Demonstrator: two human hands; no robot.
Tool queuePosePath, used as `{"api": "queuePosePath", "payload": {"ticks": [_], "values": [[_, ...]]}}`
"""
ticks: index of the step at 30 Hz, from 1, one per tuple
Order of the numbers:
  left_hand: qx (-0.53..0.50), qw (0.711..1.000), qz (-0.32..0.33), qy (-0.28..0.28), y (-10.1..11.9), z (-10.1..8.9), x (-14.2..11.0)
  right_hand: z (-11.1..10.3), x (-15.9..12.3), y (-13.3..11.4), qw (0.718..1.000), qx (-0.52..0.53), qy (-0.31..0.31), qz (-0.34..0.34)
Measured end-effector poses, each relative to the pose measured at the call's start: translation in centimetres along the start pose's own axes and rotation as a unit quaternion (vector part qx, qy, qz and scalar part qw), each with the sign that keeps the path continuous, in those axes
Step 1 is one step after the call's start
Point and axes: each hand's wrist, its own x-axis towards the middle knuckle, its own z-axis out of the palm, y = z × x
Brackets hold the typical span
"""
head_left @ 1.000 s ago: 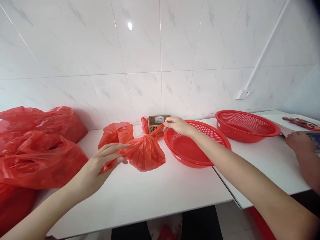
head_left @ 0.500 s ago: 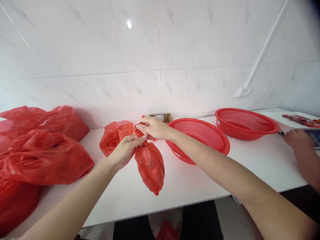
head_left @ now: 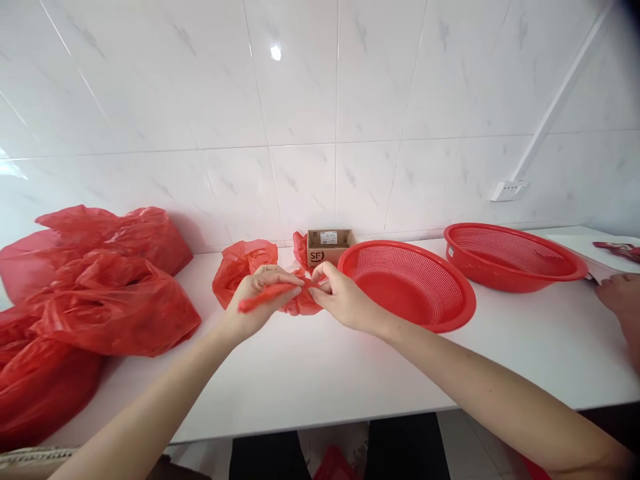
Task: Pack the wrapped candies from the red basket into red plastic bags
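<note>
L hand [head_left: 251,317] & R hand [head_left: 345,301] nearly tip-to-tip, red bag [head_left: 303,305] in both.

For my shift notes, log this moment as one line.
left hand: holding red bag; right hand: holding red bag; alongside: nearer red basket; behind: cardboard box

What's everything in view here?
Large plastic bags: at least three, red, left
Small plastic bag: one, red, centre-left
Held plastic bag: one, red, centre
SF carton: one, brown, rear
Rear plastic bag: one, red, beside carton
Near colander: one, red, right
Far colander: one, red, right
Tabletop: count unclear, white, foreground
Tiled wall: one, white, background
Wall socket: one, white, right
Trunking: one, white, above socket
Packaging: count unclear, red, far right
Unclear item: one, red, bottom
Co-worker's hand: one, right edge
Trousered legs: two, black, bottom
Left hand: one, bare, centre
Right hand: one, bare, centre
</note>
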Motion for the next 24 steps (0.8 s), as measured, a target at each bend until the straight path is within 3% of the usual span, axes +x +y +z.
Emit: {"api": "queuePosePath", "payload": {"ticks": [4,7,12,18,22,24], "values": [[0.036,0.999,0.033,0.0,-0.5,-0.1,-0.2,0.2,0.3,0.3,0.99,-0.074,0.08,-0.084],[-0.005,0.999,0.04,-0.015,-1.0,0.2,0.1,0.3,1.1,0.1,0.987,-0.009,0.079,-0.136],[-0.003,0.998,0.063,0.017,-1.0,1.0,0.0,1.6,1.5,0.3,0.99,0.083,0.062,-0.093],[0.028,0.982,0.07,0.173,-1.3,2.4,0.0,3.0,0.5,0.1,0.979,0.174,0.048,-0.092],[0.031,0.981,0.085,0.169,-1.7,2.4,0.0,2.4,0.6,0.4,0.965,0.259,-0.013,-0.021],[0.035,0.981,0.102,0.164,-1.7,2.0,0.0,1.8,0.8,0.4,0.966,0.255,-0.043,0.002]]}}
